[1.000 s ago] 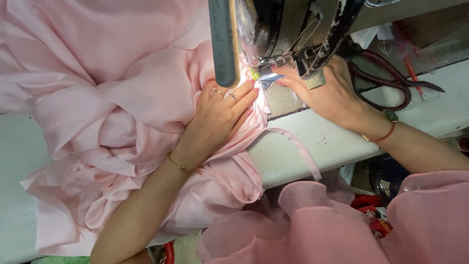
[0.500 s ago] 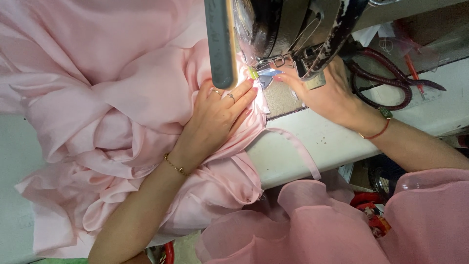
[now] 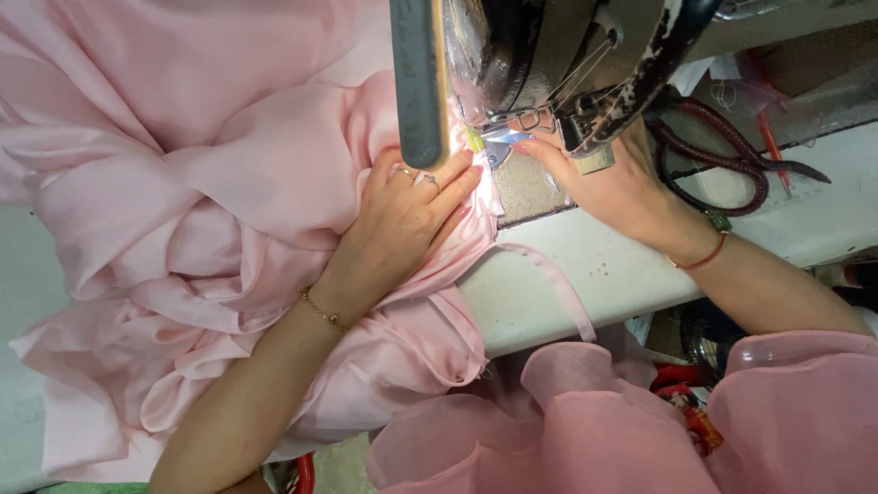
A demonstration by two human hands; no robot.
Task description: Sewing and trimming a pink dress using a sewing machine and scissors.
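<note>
My left hand (image 3: 407, 220) lies flat on a heap of pale pink fabric (image 3: 210, 238), its fingers spread and pressing the cloth down just left of the needle area. Under the dark sewing machine head (image 3: 567, 64), my right hand (image 3: 604, 178) rests on the machine bed with its fingertips touching the fabric edge at the presser foot (image 3: 498, 142). A narrow pink strip (image 3: 549, 279) trails from the seam over the table's front edge. The needle itself is hidden by the machine head.
The white sewing table (image 3: 585, 265) runs to the right. Dark red-handled scissors (image 3: 732, 165) lie behind my right wrist. More pink ruffled cloth (image 3: 585, 430) hangs in front below the table. A grey-green upright bar (image 3: 419, 82) stands before the machine.
Both hands stay at the presser foot. My left hand and the fabric under it have crept slightly toward the machine; the view has shifted a little.
</note>
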